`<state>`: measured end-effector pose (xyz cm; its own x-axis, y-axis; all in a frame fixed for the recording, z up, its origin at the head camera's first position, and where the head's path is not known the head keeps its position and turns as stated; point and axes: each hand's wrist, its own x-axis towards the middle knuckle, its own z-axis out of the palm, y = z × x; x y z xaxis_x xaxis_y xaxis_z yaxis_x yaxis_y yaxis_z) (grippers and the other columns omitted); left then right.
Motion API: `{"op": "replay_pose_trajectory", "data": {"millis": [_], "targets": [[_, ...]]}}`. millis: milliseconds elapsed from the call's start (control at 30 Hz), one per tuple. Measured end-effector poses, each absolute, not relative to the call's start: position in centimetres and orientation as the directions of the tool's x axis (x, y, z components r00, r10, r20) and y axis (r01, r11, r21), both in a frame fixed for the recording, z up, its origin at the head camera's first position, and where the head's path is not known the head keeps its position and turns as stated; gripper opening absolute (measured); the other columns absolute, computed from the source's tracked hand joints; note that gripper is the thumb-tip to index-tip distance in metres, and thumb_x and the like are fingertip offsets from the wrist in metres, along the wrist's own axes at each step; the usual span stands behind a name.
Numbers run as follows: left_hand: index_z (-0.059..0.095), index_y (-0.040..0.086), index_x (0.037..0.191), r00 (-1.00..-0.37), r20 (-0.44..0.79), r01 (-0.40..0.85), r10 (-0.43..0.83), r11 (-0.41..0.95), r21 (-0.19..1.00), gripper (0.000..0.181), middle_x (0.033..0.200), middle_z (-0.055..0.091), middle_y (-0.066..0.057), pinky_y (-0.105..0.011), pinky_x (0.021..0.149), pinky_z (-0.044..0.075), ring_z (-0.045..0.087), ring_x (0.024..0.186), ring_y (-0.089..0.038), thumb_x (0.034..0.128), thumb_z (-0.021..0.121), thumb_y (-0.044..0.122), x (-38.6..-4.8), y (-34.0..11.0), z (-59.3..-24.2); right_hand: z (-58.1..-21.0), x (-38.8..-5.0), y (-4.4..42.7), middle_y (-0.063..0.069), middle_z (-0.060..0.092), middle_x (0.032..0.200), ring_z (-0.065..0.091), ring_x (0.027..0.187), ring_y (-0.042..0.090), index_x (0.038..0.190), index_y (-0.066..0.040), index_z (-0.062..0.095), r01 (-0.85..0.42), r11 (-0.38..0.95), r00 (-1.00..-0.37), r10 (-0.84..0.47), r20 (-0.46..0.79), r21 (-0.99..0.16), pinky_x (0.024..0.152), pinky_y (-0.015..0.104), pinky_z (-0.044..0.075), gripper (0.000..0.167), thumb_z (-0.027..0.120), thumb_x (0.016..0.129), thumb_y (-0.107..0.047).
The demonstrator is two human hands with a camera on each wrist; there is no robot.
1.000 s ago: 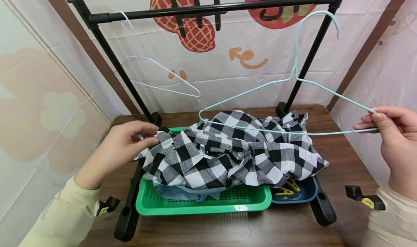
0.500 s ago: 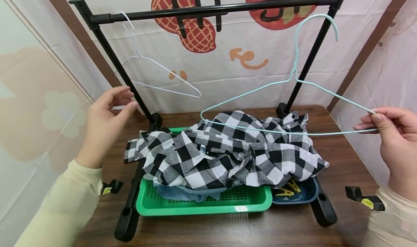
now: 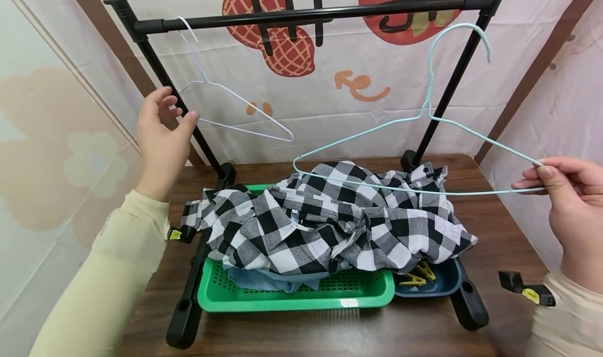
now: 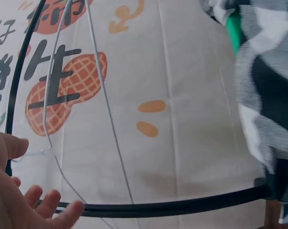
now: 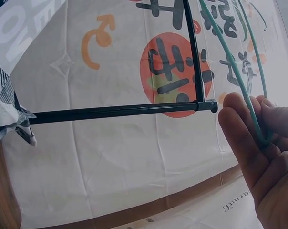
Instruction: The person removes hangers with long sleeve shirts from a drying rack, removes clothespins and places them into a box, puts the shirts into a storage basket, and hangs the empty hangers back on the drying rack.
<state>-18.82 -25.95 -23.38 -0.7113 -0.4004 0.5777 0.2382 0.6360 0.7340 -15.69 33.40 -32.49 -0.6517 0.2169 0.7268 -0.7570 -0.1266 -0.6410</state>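
In the head view my right hand (image 3: 572,205) pinches the right corner of a light-blue wire hanger (image 3: 372,184), held up level with its hook at the top. Behind and below it lies a black-and-white checked shirt (image 3: 292,236), heaped over a green basket (image 3: 297,303). My left hand (image 3: 165,137) is raised beside the rack's left post, fingers loosely bent and nothing in them. Nearby, a white wire hanger (image 3: 245,98) hangs from the rack's bar. The right wrist view shows the blue hanger's corner (image 5: 258,129) between thumb and fingers.
A black clothes rack (image 3: 320,14) stands over the wooden table (image 3: 330,333). Blue cloth (image 3: 264,279) lies in the basket under the shirt. To the basket's right, a dark blue tray (image 3: 428,290) holds yellow clips (image 3: 414,279). A printed curtain hangs behind.
My left hand has left the shirt's left end and risen toward the rack's left post and the white hanger. The shirt's left end now lies freely. The right hand holds the blue hanger almost still.
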Motion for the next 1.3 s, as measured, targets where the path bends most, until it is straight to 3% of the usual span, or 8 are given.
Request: {"op": "replay_pose_trajectory", "data": {"millis": [300,500,700,867,1300], "targets": [[0.038,0.027,0.152,-0.692,0.555,0.179,-0.463,0.634,0.752,0.064,0.148,0.04,0.0,-0.021,0.105,0.036,0.044,0.128,-0.009,0.0968,0.069,0.032,-20.9,-25.8,-20.6,-32.1,-15.5,33.2,0.008,0.075,0.083,0.074,0.067,0.012,0.106,0.031,0.056,-0.738,-0.042,-0.662,0.235,0.711,-0.674,0.074,0.015,0.057,0.019,0.055,0.097,0.014],[0.036,0.031,0.149,-0.676,0.535,0.155,-0.507,0.612,0.775,0.063,0.137,0.036,0.008,-0.019,0.103,0.032,0.035,0.12,0.0,0.0964,0.07,0.03,-22.7,-27.4,-19.8,-32.0,-15.3,33.1,0.007,0.074,0.084,0.074,0.068,0.011,0.107,0.03,0.057,-0.717,-0.011,-0.677,0.247,0.693,-0.697,0.074,0.015,0.057,0.02,0.056,0.097,0.013],[0.034,0.029,0.149,-0.685,0.494,0.193,-0.536,0.52,0.832,0.066,0.129,0.036,0.009,-0.016,0.1,0.034,0.038,0.114,-0.003,0.095,0.071,0.02,-24.2,-28.7,-19.0,-32.1,-15.3,33.3,0.009,0.074,0.084,0.075,0.068,0.012,0.106,0.03,0.057,-0.725,-0.044,-0.674,0.248,0.696,-0.687,0.074,0.016,0.057,0.02,0.057,0.097,0.012],[0.037,0.027,0.148,-0.716,0.439,0.242,-0.542,0.398,0.885,0.067,0.126,0.044,0.006,-0.024,0.098,0.043,0.05,0.108,-0.006,0.0932,0.073,0.012,-25.2,-29.7,-18.7,-32.2,-15.3,33.5,0.01,0.075,0.084,0.075,0.069,0.012,0.106,0.031,0.056,-0.733,-0.049,-0.669,0.231,0.706,-0.679,0.074,0.016,0.058,0.02,0.058,0.097,0.013],[0.058,0.019,0.135,-0.749,0.392,0.127,-0.534,0.465,0.876,0.044,0.11,0.054,0.012,-0.023,0.099,0.048,0.055,0.1,-0.002,0.0939,0.073,0.013,-26.3,-31.3,-18.8,-32.2,-15.2,33.6,0.01,0.076,0.087,0.075,0.07,0.011,0.107,0.029,0.058,-0.725,0.001,-0.67,0.226,0.707,-0.688,0.075,0.016,0.057,0.019,0.059,0.096,0.013]]}}
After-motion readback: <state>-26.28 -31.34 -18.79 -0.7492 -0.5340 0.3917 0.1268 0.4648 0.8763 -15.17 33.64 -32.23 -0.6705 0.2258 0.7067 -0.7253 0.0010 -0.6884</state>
